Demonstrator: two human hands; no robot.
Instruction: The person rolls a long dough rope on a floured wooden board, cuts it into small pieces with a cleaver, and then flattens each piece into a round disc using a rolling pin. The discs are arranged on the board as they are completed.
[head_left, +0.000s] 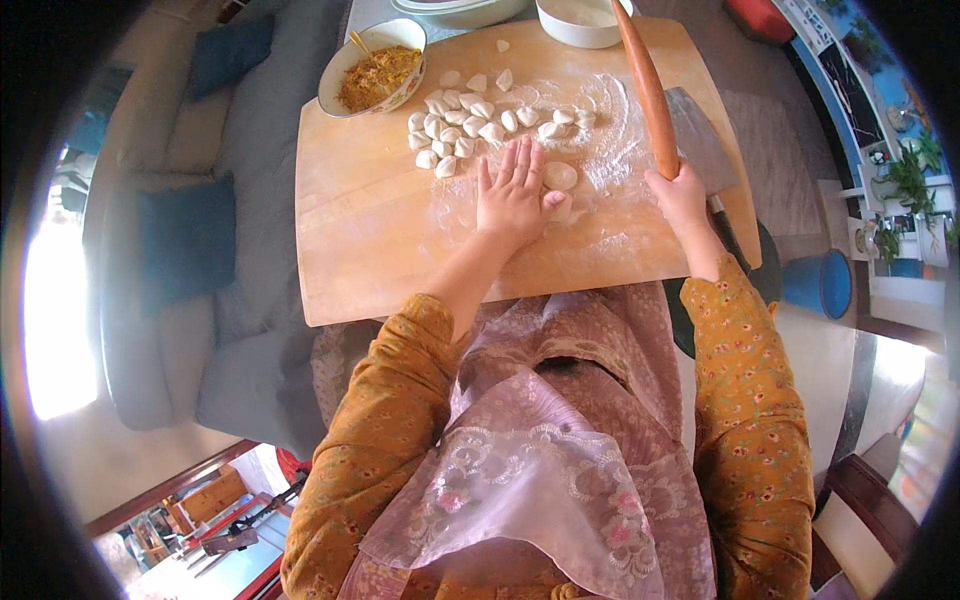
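My right hand (681, 196) grips the lower end of a tapered wooden rolling pin (651, 90), which points up and away above the board's right side. Palm down, my left hand (511, 191) lies flat over the wooden board (367, 247); whatever is under the palm is hidden. Beside its fingers is a flattened dough disc (560, 175), and a second disc (561, 208) lies by the thumb. Just beyond the fingertips sit several small dough pieces (472, 126) in a cluster, with white flour (611, 150) spread to their right.
A cleaver (694, 135) with a dark handle lies at the board's right. An enamel bowl (405, 88) of chopped filling with a spoon stands at the far left corner. A white bowl (581, 34) is at the far edge. A blue bin (817, 283) stands right of the board.
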